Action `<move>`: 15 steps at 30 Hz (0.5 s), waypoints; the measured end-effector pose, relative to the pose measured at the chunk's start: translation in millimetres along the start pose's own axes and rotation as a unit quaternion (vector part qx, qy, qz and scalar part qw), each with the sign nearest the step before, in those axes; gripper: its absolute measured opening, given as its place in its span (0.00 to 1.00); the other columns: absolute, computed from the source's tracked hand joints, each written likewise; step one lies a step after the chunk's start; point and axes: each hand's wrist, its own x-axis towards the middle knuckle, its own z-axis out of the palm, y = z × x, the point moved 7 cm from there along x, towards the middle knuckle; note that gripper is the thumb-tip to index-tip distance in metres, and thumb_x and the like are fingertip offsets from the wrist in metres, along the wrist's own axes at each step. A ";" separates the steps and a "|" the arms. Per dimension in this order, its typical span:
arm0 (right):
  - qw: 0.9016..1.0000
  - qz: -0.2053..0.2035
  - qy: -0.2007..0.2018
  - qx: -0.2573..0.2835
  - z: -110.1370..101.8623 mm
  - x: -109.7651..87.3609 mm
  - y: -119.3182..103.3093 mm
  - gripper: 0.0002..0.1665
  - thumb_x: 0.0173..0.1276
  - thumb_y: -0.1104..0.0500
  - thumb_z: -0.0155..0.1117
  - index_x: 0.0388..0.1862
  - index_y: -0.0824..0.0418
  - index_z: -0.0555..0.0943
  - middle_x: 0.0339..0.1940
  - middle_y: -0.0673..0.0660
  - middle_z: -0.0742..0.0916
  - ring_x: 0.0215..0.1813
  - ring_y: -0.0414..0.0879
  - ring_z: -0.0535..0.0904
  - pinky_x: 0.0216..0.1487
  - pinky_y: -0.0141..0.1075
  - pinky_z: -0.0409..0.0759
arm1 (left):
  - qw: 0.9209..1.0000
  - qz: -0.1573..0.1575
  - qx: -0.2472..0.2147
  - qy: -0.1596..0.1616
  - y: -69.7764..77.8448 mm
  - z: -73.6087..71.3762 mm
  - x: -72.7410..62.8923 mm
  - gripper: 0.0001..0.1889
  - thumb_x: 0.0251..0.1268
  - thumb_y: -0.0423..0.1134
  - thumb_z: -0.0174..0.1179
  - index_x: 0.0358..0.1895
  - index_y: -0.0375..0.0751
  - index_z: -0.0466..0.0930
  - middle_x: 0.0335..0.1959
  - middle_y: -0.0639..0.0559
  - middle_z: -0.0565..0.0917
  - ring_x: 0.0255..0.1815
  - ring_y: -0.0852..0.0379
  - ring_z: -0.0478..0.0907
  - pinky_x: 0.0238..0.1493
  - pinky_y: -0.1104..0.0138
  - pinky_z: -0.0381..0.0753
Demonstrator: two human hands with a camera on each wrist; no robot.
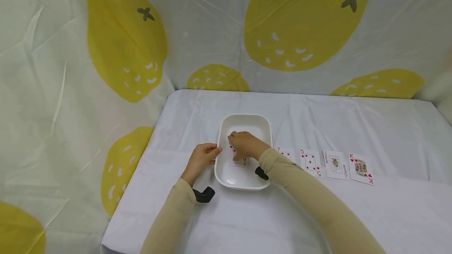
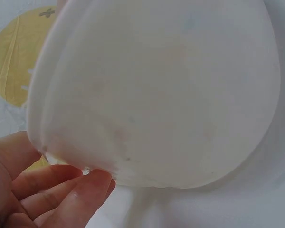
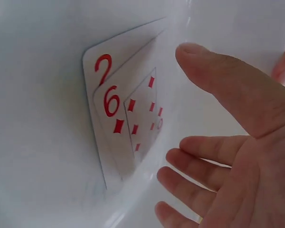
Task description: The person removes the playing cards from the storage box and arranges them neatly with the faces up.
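A white tray (image 1: 243, 182) with rounded corners stands on the table. My left hand (image 1: 203, 159) grips its left rim, and the left wrist view shows those fingers (image 2: 80, 197) against the tray wall (image 2: 156, 109). Inside the tray lie overlapping playing cards: a six of diamonds (image 3: 114, 102) on top of a red card marked 2 (image 3: 92, 59). My right hand (image 1: 248, 145) is over these cards and partly covers them in the head view. From the right wrist, the right hand (image 3: 237, 137) has its thumb and fingers apart, with nothing held between them.
Right of the tray, a row of face-up cards lies on the white cloth (image 1: 247, 222): a seven (image 1: 284, 154) partly hidden by the right sleeve, a five of diamonds (image 1: 310, 162), a joker (image 1: 335, 164) and a king (image 1: 361, 168). Lemon-print curtains (image 1: 212, 30) hang behind and at left.
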 end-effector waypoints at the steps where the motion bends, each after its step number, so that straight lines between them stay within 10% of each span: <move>1: 1.000 0.008 -0.007 -0.001 3.7 0.6 1.2 0.40 0.49 0.49 0.71 0.56 0.67 0.68 0.52 0.60 0.73 0.54 0.54 0.71 0.60 0.45 0.63 | 1.000 -0.001 -0.001 -0.004 3.3 0.6 -1.9 0.16 0.61 0.36 0.58 0.47 0.28 0.77 0.43 0.35 0.79 0.42 0.43 0.78 0.34 0.65 0.81; 15: 0.996 0.060 -0.059 0.012 17.5 2.5 6.1 0.49 0.42 0.44 0.75 0.57 0.69 0.66 0.48 0.60 0.70 0.51 0.51 0.67 0.57 0.43 0.66 | 1.000 0.012 -0.005 0.012 -6.9 0.3 5.2 0.16 0.59 0.39 0.59 0.46 0.29 0.78 0.40 0.39 0.81 0.39 0.48 0.79 0.32 0.64 0.81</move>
